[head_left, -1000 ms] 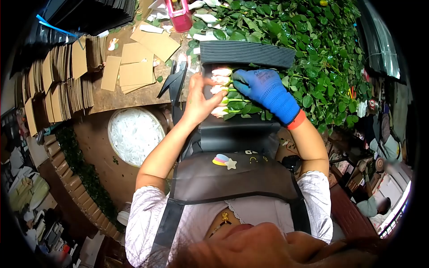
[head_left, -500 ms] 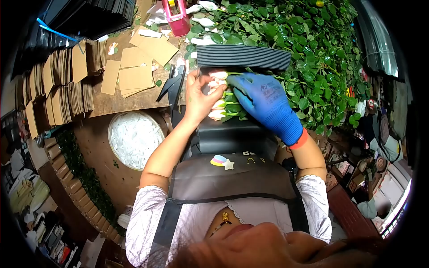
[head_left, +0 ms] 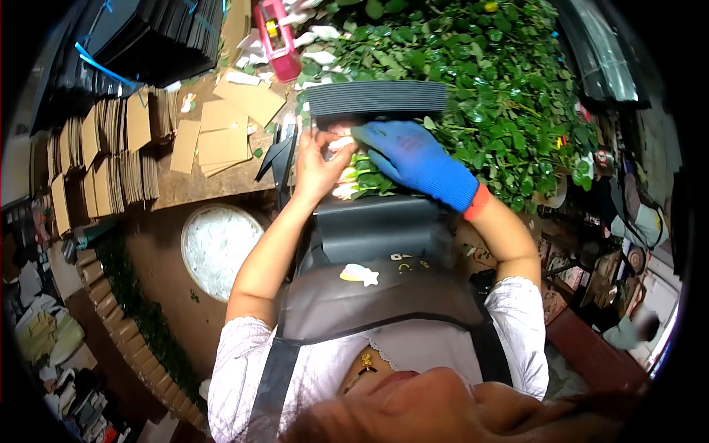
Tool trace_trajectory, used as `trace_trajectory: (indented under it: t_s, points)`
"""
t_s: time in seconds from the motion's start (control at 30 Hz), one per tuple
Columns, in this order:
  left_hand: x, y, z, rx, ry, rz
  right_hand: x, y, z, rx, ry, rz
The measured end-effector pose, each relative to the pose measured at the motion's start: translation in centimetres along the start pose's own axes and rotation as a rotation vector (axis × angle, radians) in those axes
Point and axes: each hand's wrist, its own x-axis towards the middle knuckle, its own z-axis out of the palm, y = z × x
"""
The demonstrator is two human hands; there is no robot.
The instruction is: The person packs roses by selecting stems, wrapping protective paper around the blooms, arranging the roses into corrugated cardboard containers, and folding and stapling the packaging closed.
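Pale pink roses (head_left: 344, 190) lie in a row on a black stand, heads to the left and green stems to the right. My bare left hand (head_left: 319, 164) has its thumb and fingers closed around a rose head at the top of the row. From the right, my right hand (head_left: 413, 153), in a blue glove, reaches in with fingers curled at that same rose, just below its head; the fingertips are partly hidden. Right behind both hands stands a dark ribbed strip (head_left: 377, 99). Black scissors (head_left: 278, 156) lie left of my left hand.
Leafy rose stems (head_left: 502, 111) heap up at the back right. A pink tape dispenser (head_left: 278, 44) stands at the back. Cardboard pieces (head_left: 223, 144) lie on the table's left, beside stacked cardboard (head_left: 111, 122). Below the edge sits a round tub (head_left: 221, 251) of white pieces.
The whole view has shifted slightly, with the table things now a little further left. Both hands stay together at the upper rose heads, the gloved fingers lying nearer the left hand.
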Motion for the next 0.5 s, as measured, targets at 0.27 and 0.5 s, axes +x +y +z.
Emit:
trace_trajectory:
  t_s: [0.27, 0.5]
  points:
    - [0.3, -0.6, 0.3, -0.001, 0.033, 0.072, -14.7, -6.8, -5.8, 0.173, -0.369, 0.763]
    - [-0.2, 0.0, 0.4, -0.018, 0.064, 0.061, -15.7, -8.1, -7.9, 1.162, 0.05, 0.778]
